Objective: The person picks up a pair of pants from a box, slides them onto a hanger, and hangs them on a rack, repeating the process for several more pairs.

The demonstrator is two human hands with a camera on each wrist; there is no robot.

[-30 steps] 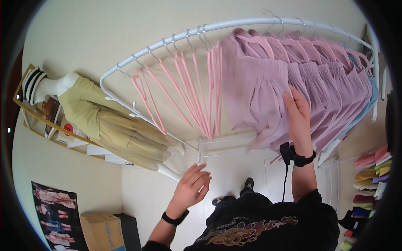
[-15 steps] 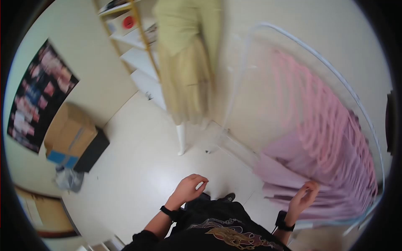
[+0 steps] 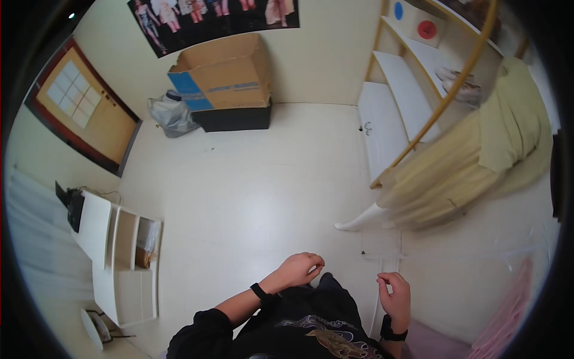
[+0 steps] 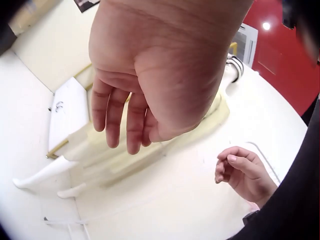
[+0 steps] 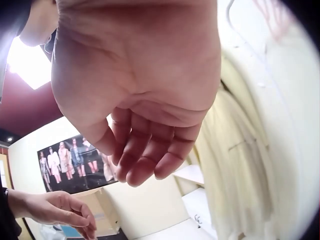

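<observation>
My left hand hangs in front of the body, fingers loosely bent, with nothing in it. In the left wrist view its palm and relaxed fingers show bare. My right hand is lower right in the head view, likewise holding nothing; the right wrist view shows its fingers loosely curled. Nearest to the right hand are pink hangers and a strip of mauve garment at the lower right edge. A mannequin in a pale yellow-green dress stands ahead on the right.
A shelf unit with a gold frame stands beside the mannequin. Against the far wall, a cardboard box sits on a black base next to a grey plastic bag. At left are a white cabinet and a wooden door. Pale floor lies between.
My right hand has come away from the mauve garments on the rack. The view has swung left, so the rack slid to the right edge and the box, door and cabinet came into sight.
</observation>
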